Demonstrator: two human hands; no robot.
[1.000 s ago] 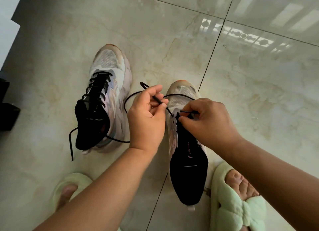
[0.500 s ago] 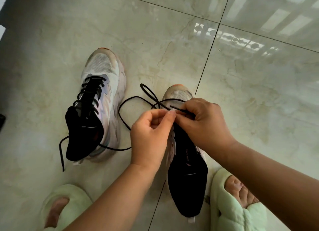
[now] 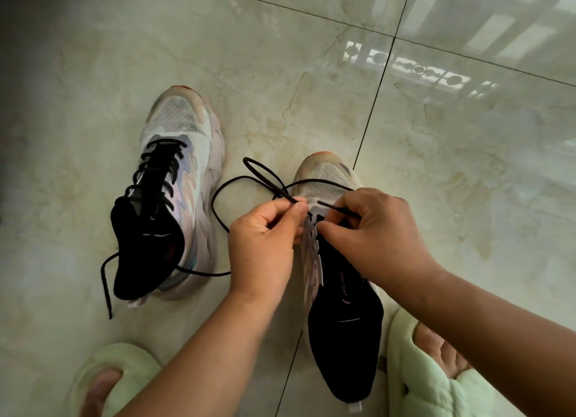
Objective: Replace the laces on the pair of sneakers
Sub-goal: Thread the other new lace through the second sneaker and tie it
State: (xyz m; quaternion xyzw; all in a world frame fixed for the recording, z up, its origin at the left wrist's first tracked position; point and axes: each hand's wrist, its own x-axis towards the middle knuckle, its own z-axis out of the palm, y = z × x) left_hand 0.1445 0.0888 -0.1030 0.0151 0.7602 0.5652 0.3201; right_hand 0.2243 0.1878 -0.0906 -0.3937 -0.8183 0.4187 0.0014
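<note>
Both hands have drifted closer together since a second ago, when the left one was up higher with the lace end sticking out above it. Now the left hand [image 3: 265, 239] pinches the black lace [image 3: 237, 179] between thumb and forefinger, right beside the right hand [image 3: 378, 232], which has its fingers curled round the other lace end at the top eyelets of the unlaced sneaker [image 3: 330, 260]. That sneaker sits on the tile floor [image 3: 280, 58] directly under both hands, and the lace loops out past the left hand's knuckles. Well off to the left of the left hand is the laced sneaker [image 3: 168, 192], its loose lace end trailing on the floor. Green slippers [image 3: 436, 382] show near the wrists.
</note>
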